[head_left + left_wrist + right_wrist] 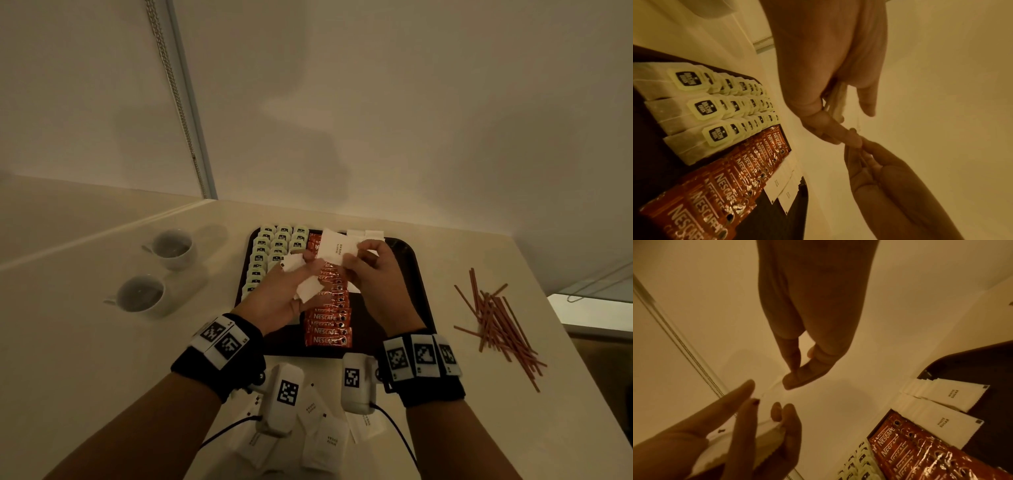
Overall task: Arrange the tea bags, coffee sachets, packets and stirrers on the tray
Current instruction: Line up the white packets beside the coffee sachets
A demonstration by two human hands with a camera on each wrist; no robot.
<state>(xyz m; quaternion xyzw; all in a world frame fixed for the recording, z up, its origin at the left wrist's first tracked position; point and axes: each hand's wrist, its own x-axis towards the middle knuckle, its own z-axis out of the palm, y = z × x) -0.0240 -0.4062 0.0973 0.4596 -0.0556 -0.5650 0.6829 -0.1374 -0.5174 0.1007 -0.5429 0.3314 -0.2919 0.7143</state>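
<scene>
A dark tray [407,274] holds rows of tea bags [274,246], a column of orange coffee sachets [329,322] and two white sugar packets [941,423] at its far end. Above the sachets, my left hand [301,270] grips a small stack of white sugar packets [308,289] between thumb and fingers. My right hand [356,253] pinches one sugar packet [334,248] at its edge, just off the top of that stack. The right wrist view shows the stack [764,434] edge-on in the left hand. Brown stirrers [496,318] lie loose on the table, right of the tray.
Two white cups [171,248] stand on the table left of the tray. More sugar packets [325,442] lie scattered on the table in front of the tray, partly under the wrist cameras. A wall rises right behind the tray. The table edge [555,308] runs past the stirrers.
</scene>
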